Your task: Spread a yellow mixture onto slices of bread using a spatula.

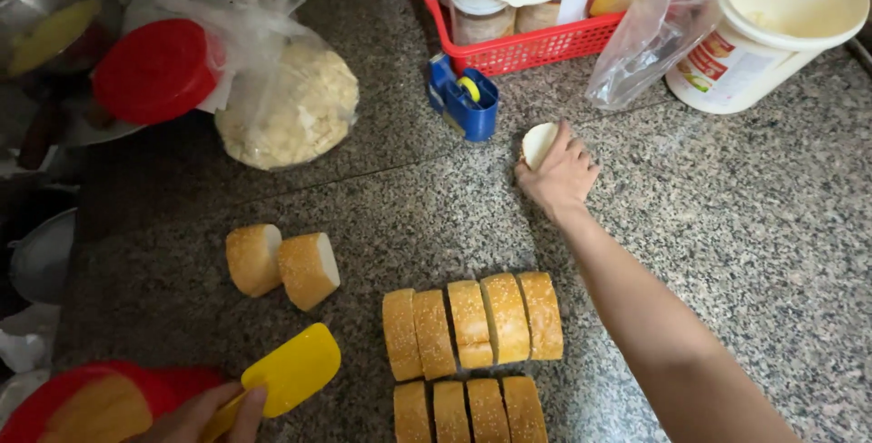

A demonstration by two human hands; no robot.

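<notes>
A bread slice point(538, 144) is gripped in the right hand point(560, 175) at the far desk point(727, 225), beside a blue tape dispenser point(465, 98); a yellow spatula point(286, 375) is clasped by the left hand point(204, 416). Spreading seems under way; bringing the slice to the spatula is judged next.

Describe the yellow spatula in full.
The yellow spatula has a flat, broad blade with rounded corners, plain bright yellow and smooth, plastic or silicone by its look. It lies tilted, blade up and to the right, over the speckled granite counter. The left hand grips its lower end, hiding the handle.
</notes>
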